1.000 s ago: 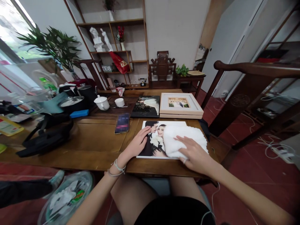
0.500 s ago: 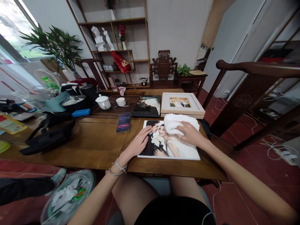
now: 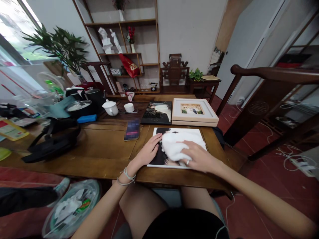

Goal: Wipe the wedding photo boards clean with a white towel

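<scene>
The head-worn camera looked forward and down, close above the left hand (image 3: 149,151) and right hand (image 3: 198,156), across the table (image 3: 104,142).

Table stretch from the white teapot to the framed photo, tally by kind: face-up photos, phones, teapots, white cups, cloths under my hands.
Face-up photos: 3 (couple photo, dark photo, framed photo)
Phone: 1
White teapot: 1
White cup: 1
White cloth, under the right hand: 1
Total: 7
</scene>
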Available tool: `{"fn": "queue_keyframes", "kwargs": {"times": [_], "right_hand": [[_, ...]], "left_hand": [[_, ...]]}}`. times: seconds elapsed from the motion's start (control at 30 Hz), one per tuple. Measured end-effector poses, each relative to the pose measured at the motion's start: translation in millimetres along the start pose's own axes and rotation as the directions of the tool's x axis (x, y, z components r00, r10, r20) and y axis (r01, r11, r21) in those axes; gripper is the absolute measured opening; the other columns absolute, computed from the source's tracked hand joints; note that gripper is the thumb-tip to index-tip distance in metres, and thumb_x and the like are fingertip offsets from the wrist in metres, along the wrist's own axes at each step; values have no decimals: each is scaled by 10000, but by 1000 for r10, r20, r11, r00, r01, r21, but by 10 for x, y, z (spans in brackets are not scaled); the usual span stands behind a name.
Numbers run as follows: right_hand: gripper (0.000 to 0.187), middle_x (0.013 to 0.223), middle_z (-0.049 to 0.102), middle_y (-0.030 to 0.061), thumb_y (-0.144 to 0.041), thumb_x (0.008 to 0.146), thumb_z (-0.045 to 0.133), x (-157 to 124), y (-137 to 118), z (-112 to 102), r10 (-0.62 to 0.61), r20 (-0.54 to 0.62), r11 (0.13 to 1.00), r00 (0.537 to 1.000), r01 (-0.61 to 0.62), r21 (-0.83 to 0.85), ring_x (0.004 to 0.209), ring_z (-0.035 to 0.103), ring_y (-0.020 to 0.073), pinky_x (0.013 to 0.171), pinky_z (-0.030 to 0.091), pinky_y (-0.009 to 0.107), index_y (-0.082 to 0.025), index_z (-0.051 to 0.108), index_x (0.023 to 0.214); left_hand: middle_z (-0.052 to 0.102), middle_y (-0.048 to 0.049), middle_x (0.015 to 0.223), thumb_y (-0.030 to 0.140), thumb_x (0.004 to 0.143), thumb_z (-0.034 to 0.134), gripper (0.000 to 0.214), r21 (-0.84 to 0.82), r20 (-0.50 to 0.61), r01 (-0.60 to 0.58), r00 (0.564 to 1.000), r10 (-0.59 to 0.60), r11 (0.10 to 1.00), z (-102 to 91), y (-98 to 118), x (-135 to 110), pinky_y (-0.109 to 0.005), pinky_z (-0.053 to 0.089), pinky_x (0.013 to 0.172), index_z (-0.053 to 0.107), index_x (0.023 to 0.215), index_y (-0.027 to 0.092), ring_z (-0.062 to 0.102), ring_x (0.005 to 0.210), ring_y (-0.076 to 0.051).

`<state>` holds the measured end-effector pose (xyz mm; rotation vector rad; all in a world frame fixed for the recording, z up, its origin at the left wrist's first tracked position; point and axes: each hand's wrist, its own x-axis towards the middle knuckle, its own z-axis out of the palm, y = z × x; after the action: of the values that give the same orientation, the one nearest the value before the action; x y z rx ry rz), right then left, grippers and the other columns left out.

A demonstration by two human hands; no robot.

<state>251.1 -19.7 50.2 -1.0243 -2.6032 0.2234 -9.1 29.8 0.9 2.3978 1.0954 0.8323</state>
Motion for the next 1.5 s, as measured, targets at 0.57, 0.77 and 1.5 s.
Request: {"fn": "queue_keyframes", "kwargs": {"times": [0.57,0.77,1.5], "right_hand": [[279,1110,682,66,-329,913,457,1188,375,-246,99,165,939,981,-147,311,974,619,250,906,448,395,-203,660,1056],[381,1339,543,65,-370,907,433,423,683,-463,237,126,944,963,-259,206,1213,486,295,1031,338,469,-219,588,1221],[294,1453,365,203,-190,794,557,294,-131,24,-65,127,992,990,78,-99,1379,225,356,1076,216,591,-133,661,1063]], "left_hand": [[424,-124,1436,216,938,331,423,40,-1,19,1000,-19,999,-9,17,0,-473,257,1158,461,1336,147,348,1360,-230],[386,-87,1472,212,939,325,437,-32,-5,22,1000,-22,999,-20,57,2,-447,242,1170,436,1361,188,323,1381,-204],[390,-108,1464,234,943,336,416,-5,-5,9,1000,-9,1000,-3,1,1,-462,257,1161,453,1339,179,333,1372,-219]]}}
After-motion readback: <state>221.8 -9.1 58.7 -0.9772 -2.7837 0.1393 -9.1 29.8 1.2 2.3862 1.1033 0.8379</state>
